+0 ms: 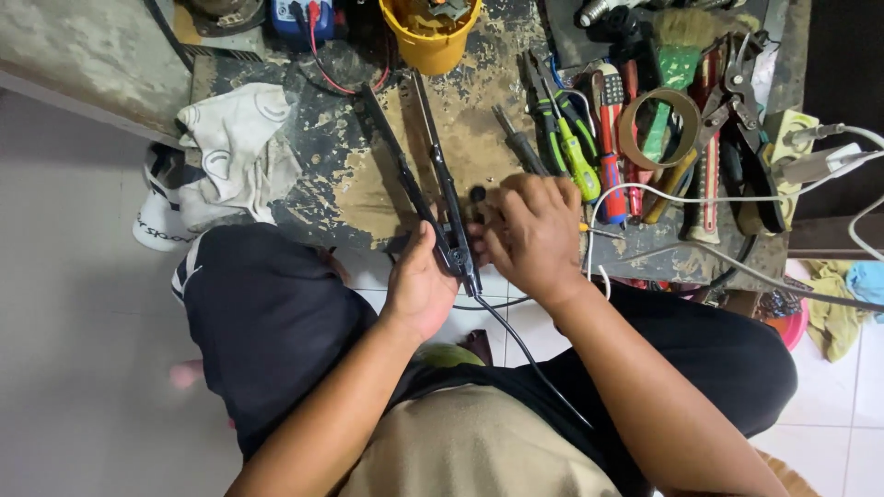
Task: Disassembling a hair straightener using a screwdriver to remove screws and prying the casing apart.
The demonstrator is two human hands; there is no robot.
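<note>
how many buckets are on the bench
1: a yellow bucket at the far edge of the workbench, beyond the left hand and right hand. Others may be out of frame.

Yellow bucket (431, 41), black hair straightener (433, 193), paint-mottled brown workbench (479, 138)

The hinge end of the black hair straightener (433, 175) is pretty much covered by the left hand (421, 283) and right hand (532, 235), so what's pinched under the fingers can't be made out. The yellow bucket (431, 37) is chopped off by the top edge, and its contents are just a blur.
</note>
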